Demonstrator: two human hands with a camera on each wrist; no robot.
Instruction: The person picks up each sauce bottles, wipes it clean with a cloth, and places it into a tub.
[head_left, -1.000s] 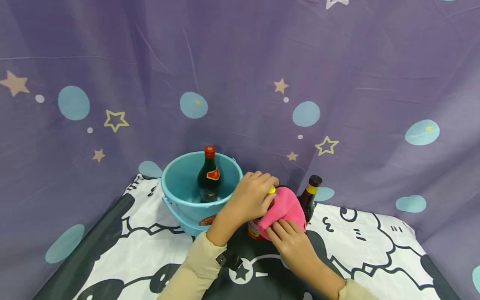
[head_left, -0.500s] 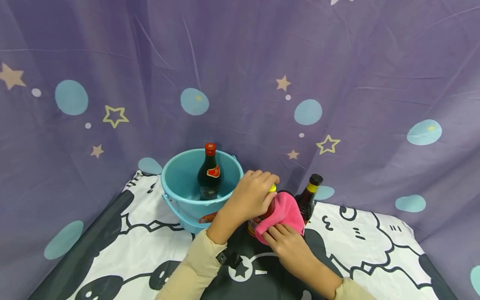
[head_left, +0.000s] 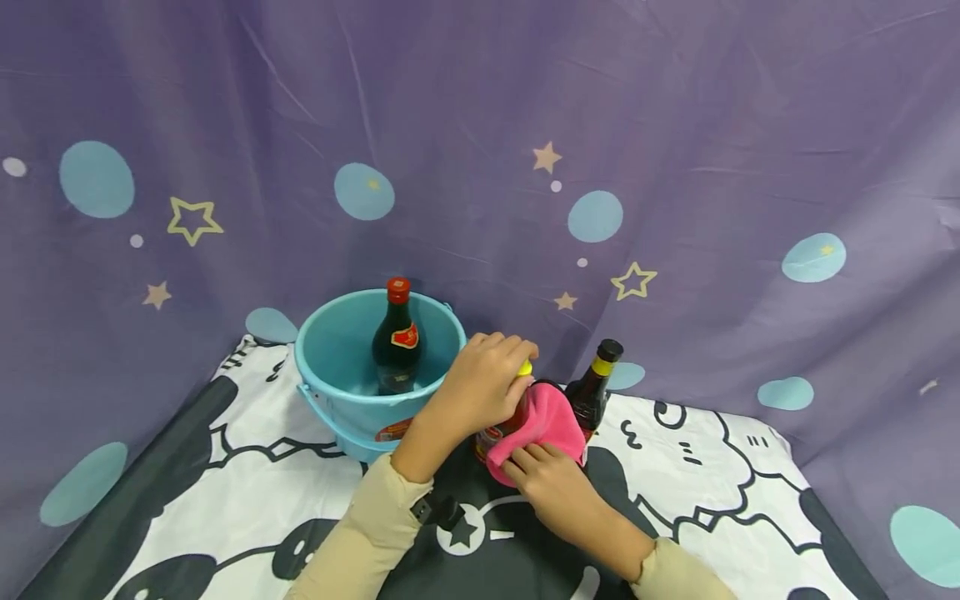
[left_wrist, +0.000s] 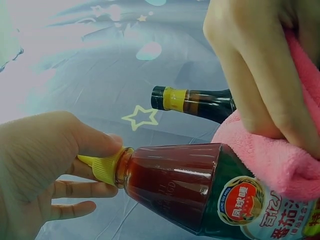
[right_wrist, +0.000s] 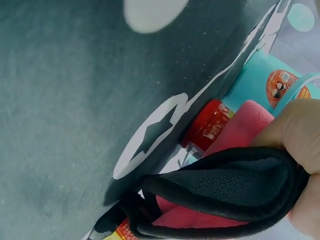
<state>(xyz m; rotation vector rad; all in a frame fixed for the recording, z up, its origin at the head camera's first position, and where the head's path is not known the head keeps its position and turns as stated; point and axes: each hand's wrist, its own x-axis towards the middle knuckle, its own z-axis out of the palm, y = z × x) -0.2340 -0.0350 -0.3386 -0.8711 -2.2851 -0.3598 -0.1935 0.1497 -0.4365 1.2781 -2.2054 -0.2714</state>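
My left hand (head_left: 487,383) pinches the yellow cap (left_wrist: 106,169) of a ketchup bottle (left_wrist: 170,172) between thumb and fingers. The bottle is clear, with red sauce inside and a round red label. Around its lower side lies a pink cloth (head_left: 551,421) with black edging and a dark reverse face (right_wrist: 225,190). My right hand (head_left: 551,483) grips this cloth against the bottle. In the right wrist view the bottle's red lower end (right_wrist: 207,125) shows beside the cloth. Behind the cloth, to the right, stands a dark sauce bottle (head_left: 588,396) with a black cap and yellow neck band.
A light blue bucket (head_left: 352,429) stands left of the ketchup bottle. Inside it a dark bottle (head_left: 397,358) with a red cap rises above the rim. Cartoon-printed cloth (head_left: 277,500) covers the surface, and a purple curtain (head_left: 480,125) hangs close behind.
The head view has shifted, so the scene sits farther left. The pink cloth has moved slightly down and left on the bottle with the right hand. The left hand keeps its hold on the cap.
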